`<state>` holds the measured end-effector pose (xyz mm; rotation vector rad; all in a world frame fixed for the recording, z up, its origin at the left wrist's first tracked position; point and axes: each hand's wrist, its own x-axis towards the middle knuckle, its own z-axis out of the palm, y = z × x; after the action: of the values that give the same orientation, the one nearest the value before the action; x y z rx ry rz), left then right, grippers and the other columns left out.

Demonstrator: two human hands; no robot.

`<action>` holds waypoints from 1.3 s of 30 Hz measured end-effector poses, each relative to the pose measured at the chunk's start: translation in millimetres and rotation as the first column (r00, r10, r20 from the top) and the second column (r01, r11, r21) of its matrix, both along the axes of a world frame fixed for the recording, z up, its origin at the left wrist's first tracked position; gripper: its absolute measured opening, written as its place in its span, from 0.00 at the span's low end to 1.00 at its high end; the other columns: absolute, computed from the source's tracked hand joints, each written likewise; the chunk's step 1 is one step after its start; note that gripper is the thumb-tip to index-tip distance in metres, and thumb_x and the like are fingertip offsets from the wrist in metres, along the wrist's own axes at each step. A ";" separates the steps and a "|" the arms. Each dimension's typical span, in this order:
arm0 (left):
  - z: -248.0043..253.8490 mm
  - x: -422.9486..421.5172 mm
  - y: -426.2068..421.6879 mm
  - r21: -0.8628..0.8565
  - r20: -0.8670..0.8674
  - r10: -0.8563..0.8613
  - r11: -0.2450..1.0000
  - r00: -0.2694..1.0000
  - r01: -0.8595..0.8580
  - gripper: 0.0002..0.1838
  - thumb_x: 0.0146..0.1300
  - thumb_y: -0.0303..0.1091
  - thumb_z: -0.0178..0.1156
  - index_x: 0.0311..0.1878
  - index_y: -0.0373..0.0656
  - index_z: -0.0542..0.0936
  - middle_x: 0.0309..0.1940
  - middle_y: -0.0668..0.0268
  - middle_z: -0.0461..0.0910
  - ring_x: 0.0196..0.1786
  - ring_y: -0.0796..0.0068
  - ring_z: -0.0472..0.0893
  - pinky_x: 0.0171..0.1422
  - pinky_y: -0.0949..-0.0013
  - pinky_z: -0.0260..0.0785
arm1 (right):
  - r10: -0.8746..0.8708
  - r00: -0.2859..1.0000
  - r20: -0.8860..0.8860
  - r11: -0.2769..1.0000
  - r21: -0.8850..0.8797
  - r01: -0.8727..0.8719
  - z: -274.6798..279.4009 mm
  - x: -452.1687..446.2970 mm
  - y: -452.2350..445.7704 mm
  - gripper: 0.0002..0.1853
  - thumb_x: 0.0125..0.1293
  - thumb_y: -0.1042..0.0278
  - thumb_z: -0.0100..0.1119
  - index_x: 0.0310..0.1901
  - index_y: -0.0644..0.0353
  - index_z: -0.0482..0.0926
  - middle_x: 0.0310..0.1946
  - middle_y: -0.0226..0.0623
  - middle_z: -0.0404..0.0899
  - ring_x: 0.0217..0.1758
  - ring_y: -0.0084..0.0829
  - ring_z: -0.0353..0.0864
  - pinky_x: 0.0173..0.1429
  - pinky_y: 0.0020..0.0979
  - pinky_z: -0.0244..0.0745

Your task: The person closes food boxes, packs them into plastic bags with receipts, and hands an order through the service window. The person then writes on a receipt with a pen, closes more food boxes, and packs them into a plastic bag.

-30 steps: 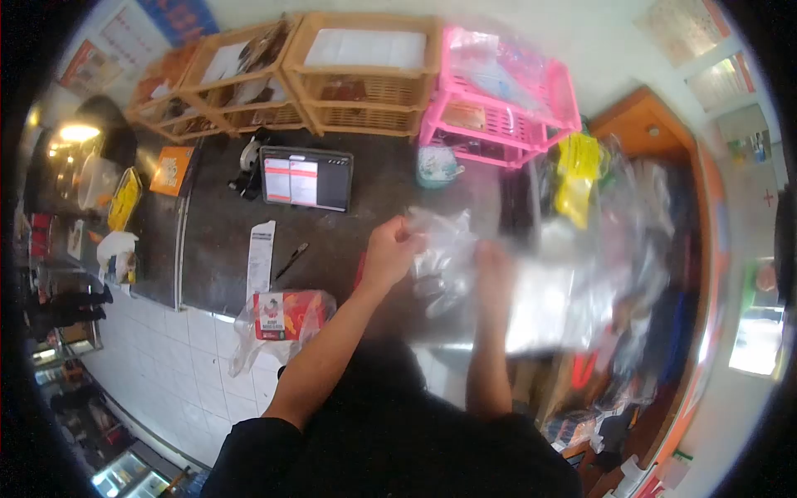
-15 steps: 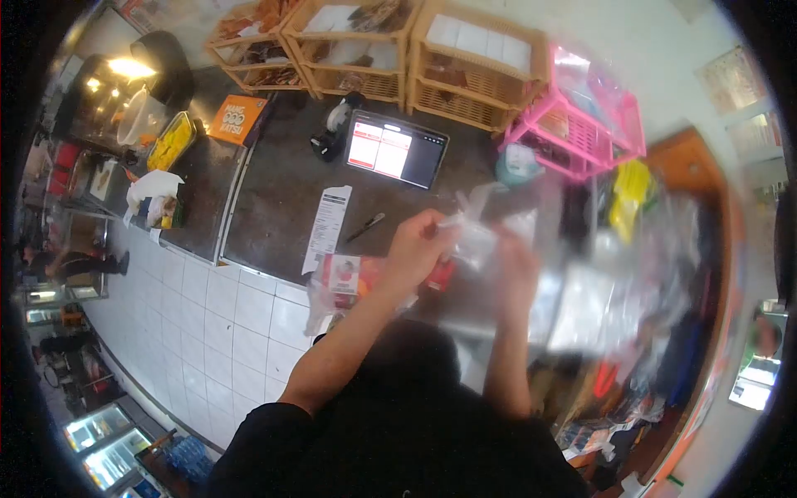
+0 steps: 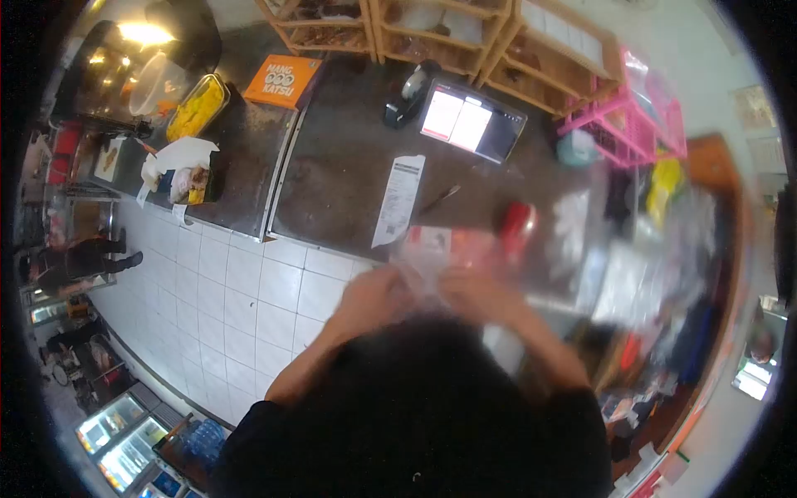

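Near the counter's front edge, my left hand (image 3: pixel 374 297) and my right hand (image 3: pixel 477 292) are close together at a clear plastic bag (image 3: pixel 422 267). Both hands are blurred, with fingers bent at the bag. Inside or behind the plastic is a red and white box (image 3: pixel 440 241). A red item (image 3: pixel 518 226) stands just right of the box, blurred. Left of the box lies a long paper receipt (image 3: pixel 400 197), and a pen (image 3: pixel 440 197) rests beside it.
A tablet (image 3: pixel 473 120) stands behind the pen. Wooden-coloured racks (image 3: pixel 498 50) and a pink rack (image 3: pixel 627 124) line the back. An orange box (image 3: pixel 283 81) and a yellow food tray (image 3: pixel 198 109) are at left. Plastic bags (image 3: pixel 631 278) lie at right.
The view has turned, shifting the counter right. My hands have moved down from the small clear plastic to the bag around the red box. The red item now shows beside it.
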<state>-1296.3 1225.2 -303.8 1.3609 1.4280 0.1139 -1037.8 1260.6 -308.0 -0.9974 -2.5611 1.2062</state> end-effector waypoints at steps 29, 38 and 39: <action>8.1 -97.2 47.2 0.565 0.257 -0.126 0.824 0.958 -0.043 0.30 0.56 0.25 0.67 0.64 0.41 0.72 0.60 0.51 0.73 0.64 0.54 0.73 0.67 0.61 0.65 | -0.266 0.893 0.363 0.950 -0.060 0.307 96.1 19.6 -34.8 0.43 0.56 0.51 0.70 0.71 0.57 0.64 0.69 0.55 0.63 0.70 0.55 0.65 0.70 0.48 0.66; -148.7 -11.3 77.2 0.590 -0.126 -0.605 0.591 0.786 0.550 0.33 0.53 0.40 0.68 0.64 0.43 0.75 0.76 0.56 0.55 0.80 0.49 0.47 0.80 0.41 0.33 | -0.638 0.767 0.069 0.741 0.324 0.588 -121.2 -49.4 -59.6 0.51 0.53 0.52 0.74 0.73 0.62 0.56 0.71 0.54 0.61 0.75 0.47 0.58 0.76 0.46 0.53; -170.2 -3.6 68.2 0.644 -0.099 -0.631 0.549 0.770 0.533 0.29 0.55 0.39 0.67 0.61 0.42 0.76 0.74 0.57 0.60 0.79 0.51 0.52 0.81 0.42 0.33 | -0.624 0.768 0.143 0.732 0.451 0.511 -114.5 -57.0 -54.1 0.46 0.56 0.53 0.71 0.72 0.62 0.59 0.68 0.52 0.65 0.72 0.43 0.63 0.74 0.45 0.58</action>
<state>-1299.9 1293.4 -474.0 2.3039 0.7324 0.2759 -1094.8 1206.6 -422.5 -1.7749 -2.2338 0.3824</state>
